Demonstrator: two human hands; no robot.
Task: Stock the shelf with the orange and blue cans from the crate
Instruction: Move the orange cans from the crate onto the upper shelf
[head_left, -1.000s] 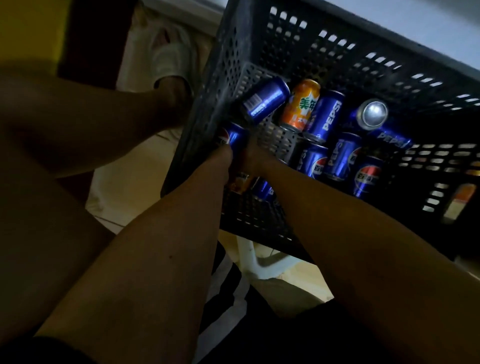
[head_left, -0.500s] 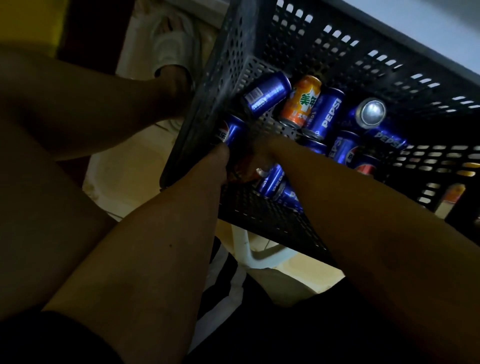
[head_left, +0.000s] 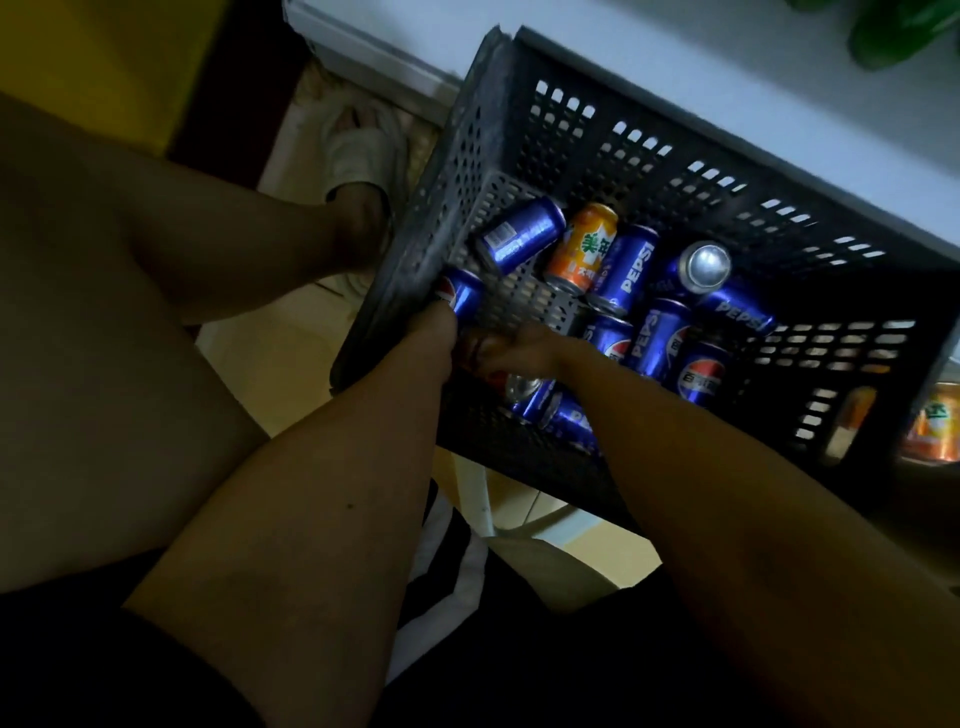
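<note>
A dark perforated plastic crate (head_left: 649, 156) with gridded walls holds glossy blue cylindrical metal cans (head_left: 626, 270) lying jumbled, plus one orange metal can (head_left: 584, 249) among them at the far side. Both hands reach into its near left corner, close together. The left hand (head_left: 434, 332) is at a blue can against the wall; the right hand (head_left: 511, 351) is over another. Neither grip can be made out.

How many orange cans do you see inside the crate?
1. The orange can lies at the far side of the crate, between two blue cans. More may be hidden under the hands. Other orange shapes show outside, beyond the right wall.
</note>
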